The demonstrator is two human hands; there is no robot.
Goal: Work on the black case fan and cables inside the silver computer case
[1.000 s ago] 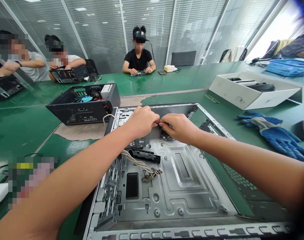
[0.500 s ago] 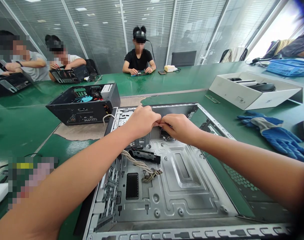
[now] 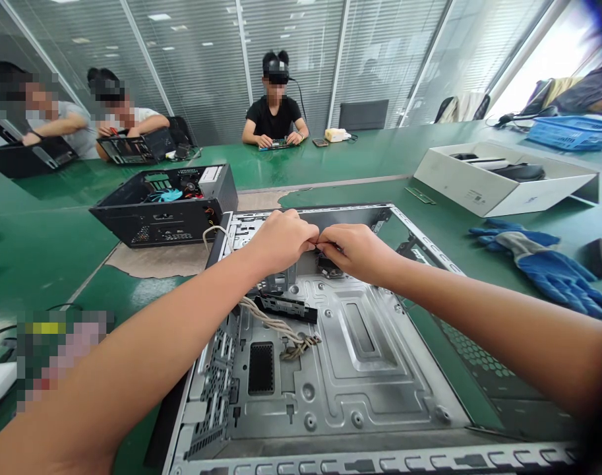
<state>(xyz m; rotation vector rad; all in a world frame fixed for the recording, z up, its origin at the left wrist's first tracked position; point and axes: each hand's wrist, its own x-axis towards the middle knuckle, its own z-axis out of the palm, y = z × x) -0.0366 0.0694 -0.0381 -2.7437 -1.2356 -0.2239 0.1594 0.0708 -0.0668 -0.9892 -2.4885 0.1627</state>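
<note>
Green table (image 3: pixel 380 153), open computer case (image 3: pixel 404 392), left hand (image 3: pixel 287 239) touching right hand (image 3: pixel 355 248)

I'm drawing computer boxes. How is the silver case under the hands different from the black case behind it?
The silver case shows shiny metal inside; the black case shows dark outer walls.
The silver case holds a beige cable; the black case shows bright blue parts inside.
The silver case is nearer, the black case farther away.
Both are open on top.
</note>
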